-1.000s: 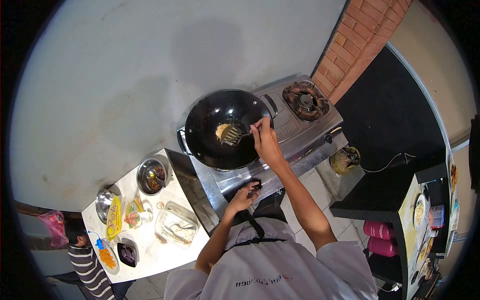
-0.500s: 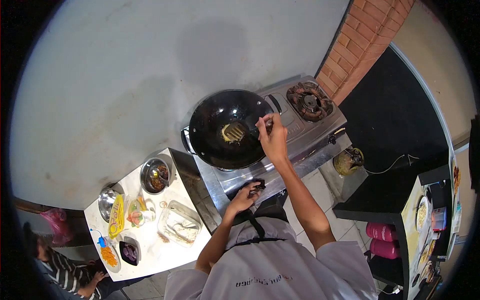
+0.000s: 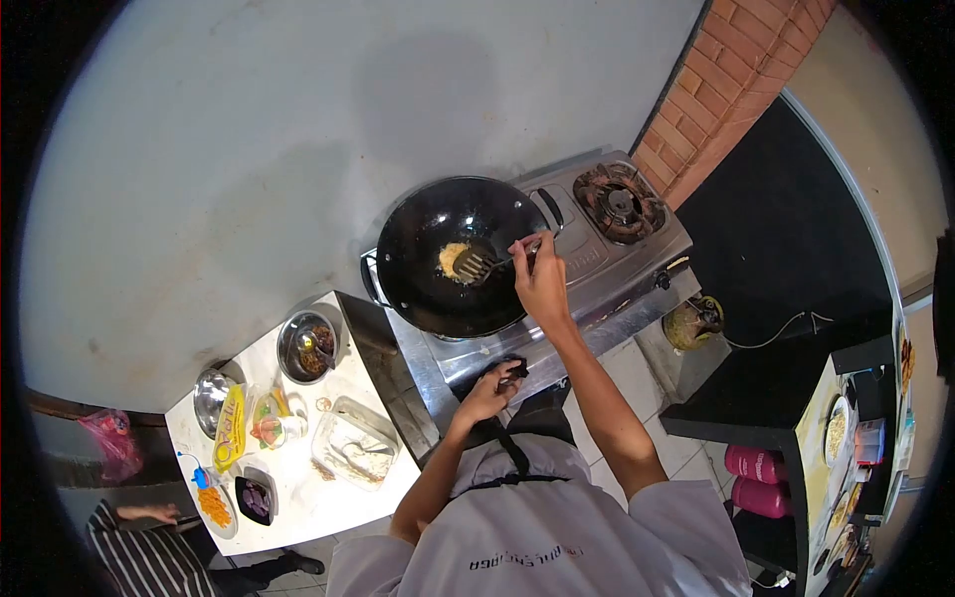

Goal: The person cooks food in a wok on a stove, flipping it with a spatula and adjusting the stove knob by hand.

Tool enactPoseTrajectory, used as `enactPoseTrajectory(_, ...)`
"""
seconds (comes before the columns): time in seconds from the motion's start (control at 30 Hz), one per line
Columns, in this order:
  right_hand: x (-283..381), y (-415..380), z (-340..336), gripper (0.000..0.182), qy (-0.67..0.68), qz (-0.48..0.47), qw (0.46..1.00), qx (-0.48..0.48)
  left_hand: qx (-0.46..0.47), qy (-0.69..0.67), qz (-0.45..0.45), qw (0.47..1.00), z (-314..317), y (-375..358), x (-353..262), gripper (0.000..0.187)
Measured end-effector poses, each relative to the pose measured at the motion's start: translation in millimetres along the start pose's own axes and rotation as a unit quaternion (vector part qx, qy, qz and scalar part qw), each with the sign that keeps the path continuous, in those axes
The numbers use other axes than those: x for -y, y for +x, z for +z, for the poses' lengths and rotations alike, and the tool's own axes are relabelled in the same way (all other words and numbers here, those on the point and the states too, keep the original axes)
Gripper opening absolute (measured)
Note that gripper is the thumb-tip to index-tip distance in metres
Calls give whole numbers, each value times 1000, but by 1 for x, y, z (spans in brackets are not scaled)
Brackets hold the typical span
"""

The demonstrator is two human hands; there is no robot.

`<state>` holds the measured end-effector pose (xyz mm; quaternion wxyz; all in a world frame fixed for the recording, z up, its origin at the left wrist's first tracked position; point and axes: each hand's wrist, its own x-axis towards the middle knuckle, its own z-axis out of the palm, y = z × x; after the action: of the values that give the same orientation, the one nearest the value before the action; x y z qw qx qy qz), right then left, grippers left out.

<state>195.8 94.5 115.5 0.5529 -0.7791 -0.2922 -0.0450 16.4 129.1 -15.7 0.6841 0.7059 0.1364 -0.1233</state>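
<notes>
My right hand (image 3: 541, 284) is closed around the handle of a slotted spatula (image 3: 474, 265). The spatula's head rests low in a black wok (image 3: 418, 298), touching the right side of a small yellowish mass of food (image 3: 453, 260) at the bottom. The wok sits over the left burner of a steel gas stove (image 3: 587, 261). At the stove's front, the fingers of my left hand (image 3: 485, 394) grip a black control knob (image 3: 515, 368).
Left of the stove, a white table (image 3: 298, 497) bears a metal bowl with a spoon (image 3: 307, 346), a plastic container (image 3: 355, 444), a yellow packet (image 3: 231, 428) and dishes of chopped food. A person in a striped top (image 3: 149, 560) is at lower left. A bare burner (image 3: 619, 203) lies right.
The spatula has shifted slightly right, off the yellowish food, so more of it shows. My left hand stays at the knob. The person at lower left has changed posture.
</notes>
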Motion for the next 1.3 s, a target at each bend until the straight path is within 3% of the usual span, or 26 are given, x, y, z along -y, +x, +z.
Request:
enactPoseTrajectory(0.1,-2,-3,-3,14,14,6,1000,22,-23,19,64,998,3,6,10,47)
enactPoseTrajectory(0.33,-2,-2,-2,15,18,-23,999,21,-5,17,21,1000,4,8,5,46)
enactPoseTrajectory(0.43,-1,-6,-1,14,23,-23,999,33,-14,-4,70,997,6,8,9,46)
enactPoseTrajectory(0.5,1,-9,0,14,23,16,998,50,-6,-17,-13,1000,4,6,2,47)
enactPoseTrajectory(0.53,-2,-10,2,14,23,16,998,52,-8,-18,-13,1000,4,6,3,47)
enactPoseTrajectory(0.6,-6,-11,5,14,33,-56,998,3,-18,9,2,1000,5,7,5,46)
enactPoseTrajectory(0.8,-5,-5,-6,15,40,23,998,42,4,12,15,1000,2,4,10,46)
enactPoseTrajectory(0.9,2,-4,-6,16,57,21,998,13,-20,49,66,996,2,7,19,44)
enactPoseTrajectory(1.23,-9,-2,16,14,74,29,995,55,-27,11,67,997,6,7,26,47)
enactPoseTrajectory(1.3,-13,-3,19,14,57,-13,998,39,-23,14,85,996,6,6,26,47)
